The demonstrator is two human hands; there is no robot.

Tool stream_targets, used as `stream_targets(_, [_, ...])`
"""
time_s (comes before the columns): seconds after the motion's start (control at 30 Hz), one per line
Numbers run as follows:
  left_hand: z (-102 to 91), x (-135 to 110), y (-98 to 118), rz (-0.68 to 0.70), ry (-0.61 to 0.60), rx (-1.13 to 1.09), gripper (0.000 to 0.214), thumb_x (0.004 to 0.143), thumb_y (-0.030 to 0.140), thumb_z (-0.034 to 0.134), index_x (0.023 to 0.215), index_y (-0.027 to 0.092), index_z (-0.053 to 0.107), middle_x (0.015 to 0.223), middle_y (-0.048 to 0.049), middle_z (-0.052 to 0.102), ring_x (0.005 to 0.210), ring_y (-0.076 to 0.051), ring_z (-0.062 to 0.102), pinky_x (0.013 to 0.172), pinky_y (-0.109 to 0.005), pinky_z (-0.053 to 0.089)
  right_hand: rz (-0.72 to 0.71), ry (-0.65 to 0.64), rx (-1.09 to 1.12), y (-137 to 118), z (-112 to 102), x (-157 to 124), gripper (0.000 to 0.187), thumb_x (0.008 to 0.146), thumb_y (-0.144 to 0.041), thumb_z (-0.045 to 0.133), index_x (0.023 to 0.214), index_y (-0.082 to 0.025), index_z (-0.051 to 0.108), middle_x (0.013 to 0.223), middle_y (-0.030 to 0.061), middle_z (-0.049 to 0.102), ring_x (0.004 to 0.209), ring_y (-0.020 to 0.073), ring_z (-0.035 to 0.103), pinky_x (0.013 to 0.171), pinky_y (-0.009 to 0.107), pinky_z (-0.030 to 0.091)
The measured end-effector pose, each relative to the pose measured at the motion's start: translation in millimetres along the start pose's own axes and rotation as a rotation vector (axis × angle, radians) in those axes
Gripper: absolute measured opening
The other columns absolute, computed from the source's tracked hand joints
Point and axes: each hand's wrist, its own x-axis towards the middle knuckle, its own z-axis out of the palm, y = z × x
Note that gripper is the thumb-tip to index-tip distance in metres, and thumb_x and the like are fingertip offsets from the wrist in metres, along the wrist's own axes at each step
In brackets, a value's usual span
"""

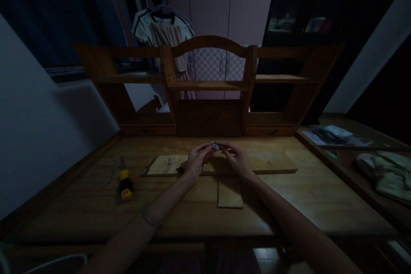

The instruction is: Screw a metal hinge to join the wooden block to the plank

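**Small metal piece pinched between both hands, above the long board**

The person's left hand (195, 160) and right hand (238, 160) meet over the middle of the desk (305, 197). Between them they hold a small metal piece (214, 145) clear of the wood. Each hand is closed in a pinch. The left thumb and forefinger grip the piece's left end and the right fingertips grip its right end, with the other fingers curled in loosely.

The piece sits at the very tips of both hands, ahead of the knuckles and away from the person's body. Neither hand is nearer to it than the other. Its longer side seems to run across the view from one hand to the other, roughly in line with the long board (272, 162) that lies flat on the desk directly under the hands. The light is too dim and the piece too small to show its shape or which face is up.

A short wooden block (230, 195) lies just on the near side of the board, between the forearms. A yellow-and-black screwdriver (125, 184) lies well off to the left of the left hand, with a few loose metal bits (111, 174) just beside it. A thin bracelet (150, 219) circles the left wrist. The wooden hutch (208, 115) stands at the back edge of the desk, beyond the hands
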Motion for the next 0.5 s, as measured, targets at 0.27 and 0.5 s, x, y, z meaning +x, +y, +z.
stream_targets(0.27, [1.9,-2.3,2.4,-0.020,0.002,0.015,0.047,0.072,0.031,0.084,0.106,0.005,0.064,0.107,-0.0183,0.067,0.092,-0.023,0.069,0.080,-0.026,0.056,0.254,0.041,0.222,1.9,-2.3,7.7,0.037,0.085,-0.043,0.068,0.106,-0.012,0.072,0.094,0.0085,0.069,0.072,0.0149,0.063,0.067,0.025,0.051])
stream_targets(0.5, [0.5,-0.7,-0.1,0.000,-0.027,0.039,0.049,0.072,0.034,0.084,0.105,0.003,0.064,0.107,-0.0191,0.067,0.093,-0.023,0.069,0.080,-0.026,0.056,0.418,-0.068,0.339,9.9,-2.8,6.8,0.043,0.077,-0.047,0.071,0.097,-0.009,0.072,0.080,0.0090,0.067,0.065,0.0153,0.059,0.061,0.025,0.047])
